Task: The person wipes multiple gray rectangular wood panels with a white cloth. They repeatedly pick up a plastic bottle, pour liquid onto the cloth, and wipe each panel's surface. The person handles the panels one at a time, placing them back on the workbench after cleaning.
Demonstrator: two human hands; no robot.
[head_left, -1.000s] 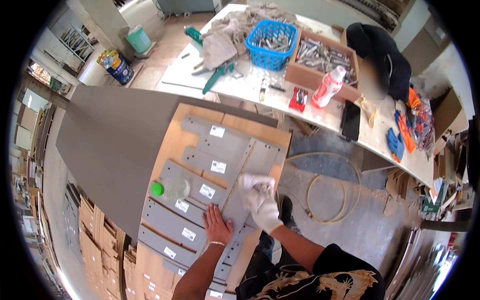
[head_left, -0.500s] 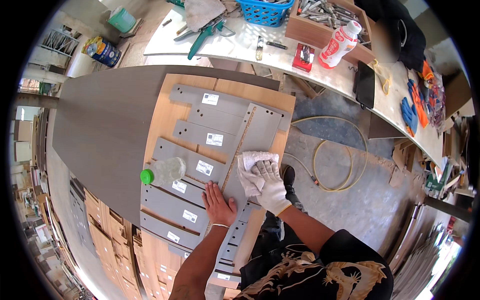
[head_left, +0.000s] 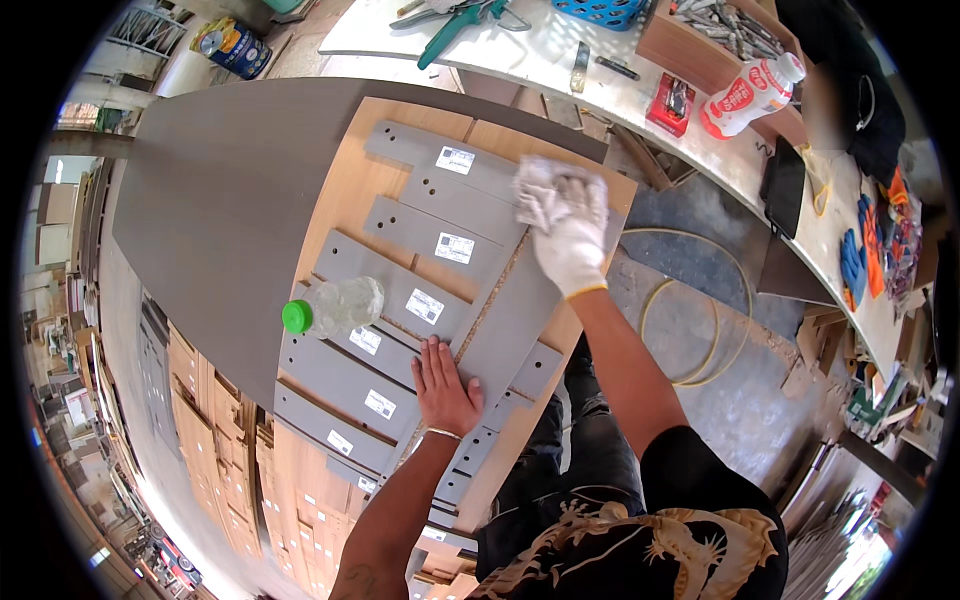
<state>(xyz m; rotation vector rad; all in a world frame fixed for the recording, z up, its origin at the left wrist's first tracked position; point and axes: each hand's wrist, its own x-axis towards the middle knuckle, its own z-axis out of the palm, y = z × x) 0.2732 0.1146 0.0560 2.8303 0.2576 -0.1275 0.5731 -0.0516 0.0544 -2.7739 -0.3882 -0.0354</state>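
Observation:
My right hand [head_left: 574,235], in a white work glove, grips a crumpled white rag [head_left: 540,190] against the far end of a long grey panel [head_left: 515,320]. That panel lies slantwise over other grey boards and shows a raw chipboard edge along its left side. Bare and flat, my left hand [head_left: 447,392] presses near the panel's left edge with fingers extended. Grey boards with drilled holes and white labels, such as this one [head_left: 395,290], lie in rows on a wood-coloured board [head_left: 335,200]. A clear plastic bottle [head_left: 350,303] with a green cap lies on its side among them.
A large dark grey sheet [head_left: 220,200] extends to the left. Across the far side runs a white workbench [head_left: 620,110] with a green-handled clamp [head_left: 455,35], a red box [head_left: 671,104], a white-and-red bottle [head_left: 745,98] and work gloves [head_left: 860,260]. A yellow hose [head_left: 712,355] coils on the floor at right.
My right hand has slid the rag away from me, up to the panel's far end. My left hand stays flat near the edge. The whole view has shifted a little.

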